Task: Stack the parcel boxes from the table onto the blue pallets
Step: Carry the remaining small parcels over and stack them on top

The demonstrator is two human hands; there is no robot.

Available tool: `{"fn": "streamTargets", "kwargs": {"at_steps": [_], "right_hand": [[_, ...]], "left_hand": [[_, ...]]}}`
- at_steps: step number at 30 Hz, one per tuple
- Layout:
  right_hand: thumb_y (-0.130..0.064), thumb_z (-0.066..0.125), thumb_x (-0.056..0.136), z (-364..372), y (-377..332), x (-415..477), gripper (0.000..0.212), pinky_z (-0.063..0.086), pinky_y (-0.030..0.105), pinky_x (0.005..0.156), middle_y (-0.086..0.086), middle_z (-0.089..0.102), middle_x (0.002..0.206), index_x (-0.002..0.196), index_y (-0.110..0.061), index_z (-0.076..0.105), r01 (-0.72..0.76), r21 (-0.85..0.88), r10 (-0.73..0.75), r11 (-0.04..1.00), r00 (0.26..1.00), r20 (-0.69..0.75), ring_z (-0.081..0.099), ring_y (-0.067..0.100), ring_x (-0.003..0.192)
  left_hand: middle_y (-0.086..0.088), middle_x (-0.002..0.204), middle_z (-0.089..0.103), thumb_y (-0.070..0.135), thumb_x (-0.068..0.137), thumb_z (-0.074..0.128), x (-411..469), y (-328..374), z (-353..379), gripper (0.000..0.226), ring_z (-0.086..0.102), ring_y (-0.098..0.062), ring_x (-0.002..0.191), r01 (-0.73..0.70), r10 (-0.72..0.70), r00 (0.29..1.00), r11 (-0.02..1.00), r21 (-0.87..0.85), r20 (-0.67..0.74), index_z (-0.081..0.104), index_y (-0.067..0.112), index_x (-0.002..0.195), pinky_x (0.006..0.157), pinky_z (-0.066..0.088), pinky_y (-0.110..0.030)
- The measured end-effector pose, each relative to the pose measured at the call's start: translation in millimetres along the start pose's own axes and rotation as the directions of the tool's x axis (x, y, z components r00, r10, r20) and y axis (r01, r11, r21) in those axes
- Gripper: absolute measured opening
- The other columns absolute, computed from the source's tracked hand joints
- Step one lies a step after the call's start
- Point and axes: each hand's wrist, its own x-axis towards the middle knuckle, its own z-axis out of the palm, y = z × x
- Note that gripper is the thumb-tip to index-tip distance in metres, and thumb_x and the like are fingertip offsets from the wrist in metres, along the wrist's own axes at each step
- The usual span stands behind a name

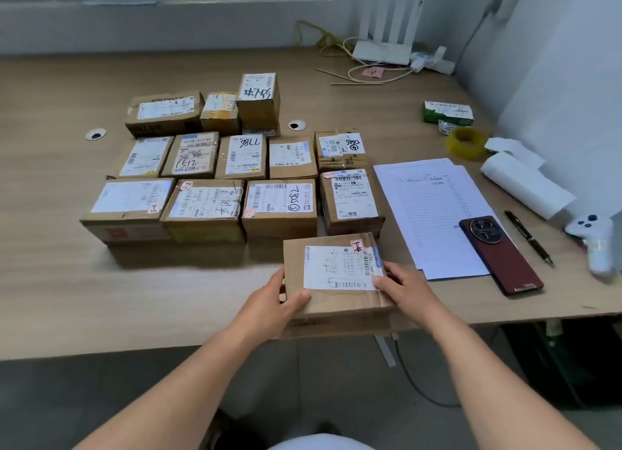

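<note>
Parcel box [333,274] between left hand [269,301] and right hand [404,286], at table [134,301] edge.

Both bare forearms are held out forward, the left entering from 7 o'clock and the right from 5 o'clock, angled together toward 12. A box [336,267] is gripped between the two hands. The left hand [279,299] is set against its 9 o'clock side, thumb laid on top. The right hand [405,286] is curled round its 3 o'clock side, thumb likewise on top.
</note>
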Motion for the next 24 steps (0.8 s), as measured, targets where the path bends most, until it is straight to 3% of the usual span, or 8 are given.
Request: {"fn": "streamTargets", "kwargs": {"at_steps": [4,9,11,15,19,22,24], "right_hand": [[-0.027,0.061,0.092,-0.3,7.4,-3.2,0.054,0.039,0.021,0.092,-0.008,0.056,0.133,0.143,-0.029,0.042,0.024,0.109,-0.034,0.994,0.995,0.089,0.052,0.008,0.117],[-0.029,0.073,0.075,5.0,-4.5,-12.5,0.077,0.039,0.009,0.082,-0.025,0.055,0.121,0.137,-0.046,0.030,0.083,0.221,-0.125,0.972,0.975,0.183,0.050,-0.008,0.110],[-0.028,0.071,0.065,12.8,-11.9,-13.5,0.083,0.043,0.011,0.084,-0.022,0.061,0.118,0.135,-0.049,0.031,0.111,0.269,-0.164,0.957,0.970,0.180,0.055,-0.006,0.110],[-0.019,0.071,0.060,32.0,-35.2,-10.1,0.085,0.050,0.015,0.078,-0.011,0.067,0.110,0.134,-0.045,0.039,0.183,0.334,-0.241,0.925,0.960,0.140,0.062,-0.004,0.099],[-0.014,0.071,0.058,52.6,-70.1,-3.1,0.083,0.057,0.025,0.077,-0.003,0.066,0.108,0.130,-0.046,0.045,0.225,0.374,-0.289,0.900,0.949,0.124,0.065,0.001,0.096],[-0.017,0.073,0.058,66.6,-100.6,2.4,0.078,0.055,0.037,0.088,-0.003,0.066,0.111,0.117,-0.061,0.047,0.261,0.369,-0.327,0.892,0.936,0.128,0.060,0.014,0.112],[-0.019,0.073,0.060,77.7,-123.4,3.3,0.075,0.055,0.037,0.088,-0.001,0.065,0.116,0.115,-0.063,0.047,0.281,0.371,-0.353,0.885,0.925,0.142,0.056,0.020,0.118]], "left_hand": [[0.011,0.131,0.054,0.042,0.091,0.056,-9.4,-3.5,-0.8,0.059,0.054,-0.007,0.110,-0.013,0.014,1.000,0.987,-0.157,0.005,0.029,0.038,0.144,0.083,0.049,-0.021],[0.015,0.134,0.050,0.036,0.094,0.054,-26.5,-8.7,-6.6,0.062,0.054,-0.007,0.113,-0.034,0.021,0.998,0.965,-0.258,-0.055,0.022,0.038,0.146,0.094,0.047,-0.027],[0.016,0.132,0.051,0.031,0.094,0.055,-32.3,-10.7,-16.2,0.064,0.053,-0.005,0.112,-0.044,0.014,0.994,0.960,-0.276,-0.109,0.020,0.038,0.147,0.095,0.045,-0.025],[0.021,0.123,0.051,0.028,0.093,0.057,-42.7,-17.3,-45.0,0.064,0.051,-0.001,0.108,-0.087,0.035,0.979,0.961,-0.263,-0.199,0.020,0.043,0.143,0.083,0.042,-0.013],[0.030,0.118,0.052,0.032,0.092,0.058,-50.9,-33.0,-83.4,0.063,0.053,0.000,0.110,-0.127,0.068,0.967,0.964,-0.235,-0.244,0.021,0.049,0.140,0.092,0.043,-0.022],[0.022,0.123,0.056,0.041,0.091,0.054,-57.6,-47.7,-117.5,0.059,0.055,-0.001,0.110,-0.157,0.096,0.957,0.965,-0.208,-0.273,0.025,0.045,0.143,0.093,0.046,-0.024],[0.016,0.126,0.055,0.051,0.086,0.049,-64.8,-58.4,-143.0,0.063,0.053,-0.002,0.113,-0.163,0.098,0.942,0.970,-0.179,-0.321,0.027,0.041,0.145,0.094,0.045,-0.025]]}}
